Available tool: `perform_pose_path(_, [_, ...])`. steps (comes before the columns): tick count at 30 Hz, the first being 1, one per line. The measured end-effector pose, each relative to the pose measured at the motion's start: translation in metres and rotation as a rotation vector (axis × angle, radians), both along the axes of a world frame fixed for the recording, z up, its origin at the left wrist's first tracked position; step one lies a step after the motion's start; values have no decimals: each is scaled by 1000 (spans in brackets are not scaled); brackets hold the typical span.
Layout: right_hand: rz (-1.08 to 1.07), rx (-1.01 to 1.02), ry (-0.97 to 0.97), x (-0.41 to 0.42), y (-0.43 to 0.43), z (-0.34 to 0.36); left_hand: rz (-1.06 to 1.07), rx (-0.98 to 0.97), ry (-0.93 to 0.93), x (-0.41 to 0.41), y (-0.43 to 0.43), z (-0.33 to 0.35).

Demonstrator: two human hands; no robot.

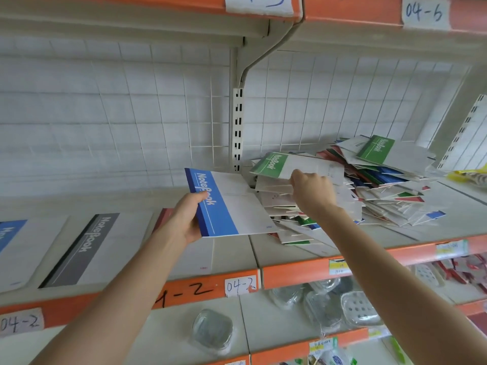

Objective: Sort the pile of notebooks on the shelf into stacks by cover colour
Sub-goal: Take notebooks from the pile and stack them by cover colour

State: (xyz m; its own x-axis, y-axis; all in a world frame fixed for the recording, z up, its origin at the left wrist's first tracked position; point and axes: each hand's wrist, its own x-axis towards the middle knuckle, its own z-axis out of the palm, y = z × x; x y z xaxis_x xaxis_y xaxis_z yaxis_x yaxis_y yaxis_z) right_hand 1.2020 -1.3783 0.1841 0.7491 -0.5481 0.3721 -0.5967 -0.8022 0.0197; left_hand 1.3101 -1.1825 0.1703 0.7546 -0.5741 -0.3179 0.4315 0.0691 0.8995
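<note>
Shelf (131, 204) carries: notebook pile (369, 191) at 3 o'clock; grey notebook (87, 248) at 8 o'clock; blue notebook (10, 238) at 9 o'clock.

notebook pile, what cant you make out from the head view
Head view:
right hand: fingertips behind its knuckles, grip on the green notebook unclear
red notebook: mostly behind the left hand and held blue notebook
leftmost blue stack: cut by the frame edge
pile: lower covers buried

The left hand (184, 219) is just left of the pile (382, 198). It holds a blue notebook (229, 206), thumb on top. The right hand (313, 192) is over the pile, fingers curled on a green notebook (279, 164). Both arms reach forward.
</note>
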Motion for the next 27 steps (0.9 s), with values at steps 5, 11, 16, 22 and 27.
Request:
perform_pose_path(5, [332, -156, -206, -9, 27, -29, 19, -16, 50, 11, 0, -5])
perform_pose_path(11, [730, -58, -194, -10, 50, -46, -31, -9, 67, 14, -2, -5])
perform_pose_path(16, [754, 45, -211, -14, 32, -29, -45, 17, 51, 17, 1, -4])
perform_pose_path(22, [252, 173, -330, -4, -45, 3, 0, -4, 55, 22, -1, -3])
perform_pose_path(27, [9, 370, -75, 7, -94, 8, 56, -4, 56, 21, -5, -5])
